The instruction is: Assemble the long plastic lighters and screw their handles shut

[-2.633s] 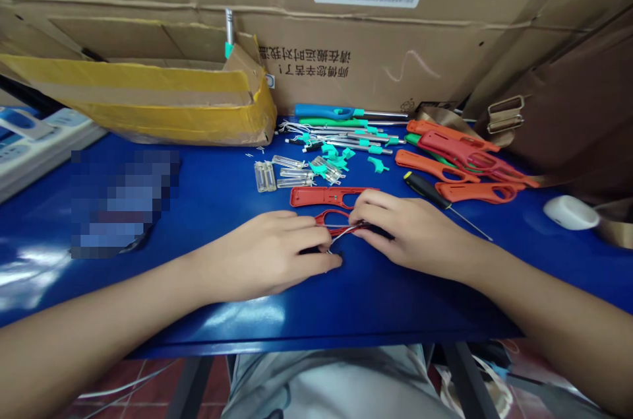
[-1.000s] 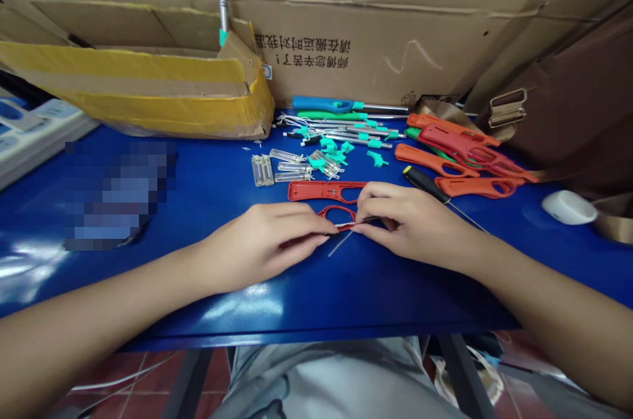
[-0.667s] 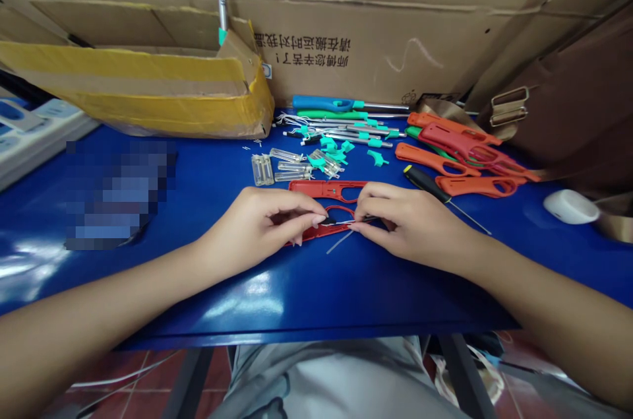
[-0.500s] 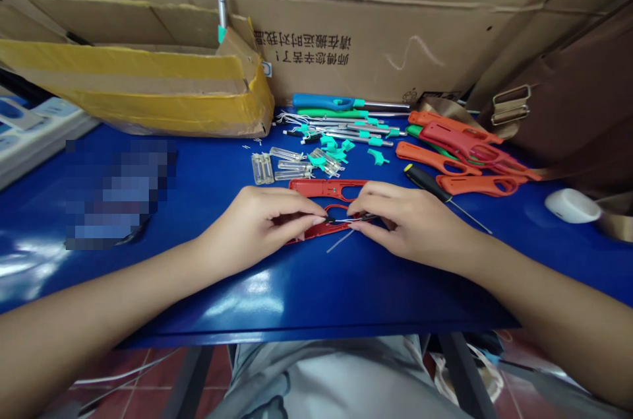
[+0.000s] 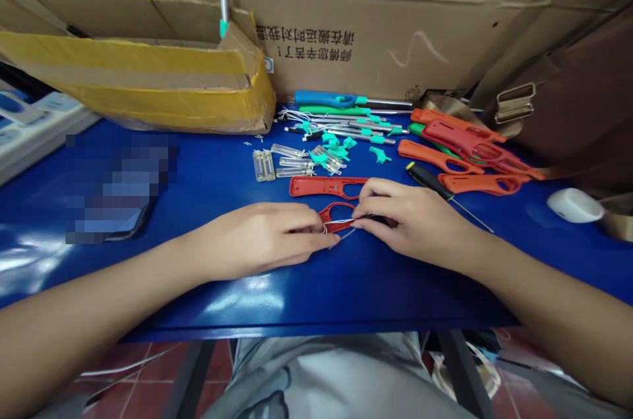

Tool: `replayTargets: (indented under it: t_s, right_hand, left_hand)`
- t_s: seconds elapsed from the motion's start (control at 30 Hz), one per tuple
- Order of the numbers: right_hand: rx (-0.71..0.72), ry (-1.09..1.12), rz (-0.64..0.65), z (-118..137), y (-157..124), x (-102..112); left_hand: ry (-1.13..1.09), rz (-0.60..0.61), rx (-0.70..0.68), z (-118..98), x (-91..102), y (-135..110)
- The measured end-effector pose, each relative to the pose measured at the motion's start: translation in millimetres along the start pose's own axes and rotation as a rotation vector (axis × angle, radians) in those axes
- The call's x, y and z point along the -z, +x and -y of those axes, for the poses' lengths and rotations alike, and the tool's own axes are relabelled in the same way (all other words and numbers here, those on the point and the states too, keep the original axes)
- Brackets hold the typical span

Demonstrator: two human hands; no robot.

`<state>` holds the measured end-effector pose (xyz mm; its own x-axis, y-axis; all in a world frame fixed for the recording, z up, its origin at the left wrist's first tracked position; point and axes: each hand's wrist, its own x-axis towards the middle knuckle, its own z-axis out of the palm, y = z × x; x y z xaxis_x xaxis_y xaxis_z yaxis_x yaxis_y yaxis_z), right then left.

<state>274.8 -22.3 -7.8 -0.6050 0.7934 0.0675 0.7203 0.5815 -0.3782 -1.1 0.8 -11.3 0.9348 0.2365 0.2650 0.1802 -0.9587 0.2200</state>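
Note:
My left hand (image 5: 270,237) lies over a red lighter shell half (image 5: 341,206) and covers its handle part; its fingers are bent round it. Only the ring-shaped trigger opening of this half shows between my hands. My right hand (image 5: 408,216) is closed in a pinch on white wires (image 5: 341,223) beside a black part, mostly hidden behind its fingers. A thin clear tube (image 5: 349,233) runs from my left fingertip toward my right thumb. Just behind lies a second red shell half (image 5: 316,186), inside face up, partly under my right fingers.
Clear fuel tanks (image 5: 291,161), teal triggers (image 5: 380,154) and metal lighter rods (image 5: 356,128) lie at the back. Orange and red shells (image 5: 462,142) and a screwdriver (image 5: 430,181) are right. A yellow-taped box (image 5: 188,99) and a phone (image 5: 123,201) stand left.
My left hand has turned and moved slightly down, from pinching a small black part at the wires to resting over the lower shell half. The right hand stays nearly in place.

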Motion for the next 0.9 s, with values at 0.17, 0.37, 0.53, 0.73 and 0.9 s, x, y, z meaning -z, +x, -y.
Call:
replayTargets:
  t_s: [0.17, 0.37, 0.53, 0.73, 0.9]
  right_hand:
    - [0.003, 0.003, 0.003, 0.8, -0.5, 1.0]
    - [0.005, -0.021, 0.009, 0.7, 0.4, 1.1]
    - [0.014, -0.013, 0.011, 0.5, 0.4, 1.0]
    - [0.013, 0.017, 0.023, -0.4, 0.6, 0.2]
    - [0.01, 0.049, 0.023, -0.5, 0.0, -0.7]
  left_hand:
    - [0.084, 0.013, -0.053, -1.7, 3.1, 2.1]
    - [0.004, -0.196, 0.048, -0.5, -7.1, 0.6]
    - [-0.076, -0.309, 0.211, -0.6, -10.1, 2.6]
    - [-0.077, -0.343, 0.283, 2.6, -11.8, 3.8]
    - [-0.065, -0.305, 0.279, 4.5, -13.0, 2.9]
